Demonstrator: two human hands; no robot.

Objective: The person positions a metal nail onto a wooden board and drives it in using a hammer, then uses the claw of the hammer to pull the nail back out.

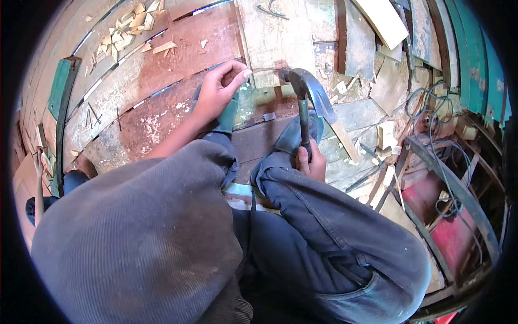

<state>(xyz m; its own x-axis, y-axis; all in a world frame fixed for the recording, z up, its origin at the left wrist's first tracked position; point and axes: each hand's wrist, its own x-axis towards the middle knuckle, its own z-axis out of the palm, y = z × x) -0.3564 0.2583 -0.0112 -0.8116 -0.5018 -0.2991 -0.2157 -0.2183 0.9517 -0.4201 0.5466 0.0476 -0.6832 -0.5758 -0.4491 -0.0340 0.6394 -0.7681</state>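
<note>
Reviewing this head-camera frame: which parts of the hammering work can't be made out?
- Left hand: fingertips pinch something thin beside the hammer; too small to identify.
- Right hand: the knee hides its lower part and the handle's end.
- Person's feet: hidden behind both knees.
- Another person at left: cut off by the lens edge.

Wood offcuts point(129, 24) lie scattered on the weathered floor planks point(162, 65) at eleven o'clock. A green-painted board point(59, 92) runs along the edge at nine o'clock. A pale plank point(383, 19) leans at one o'clock, beside teal boards point(469, 54). A tangle of grey cable point(431, 124) lies at three o'clock, above a red metal frame point(453, 237) at four o'clock. Small wood blocks point(386, 135) sit near the cable.
</note>
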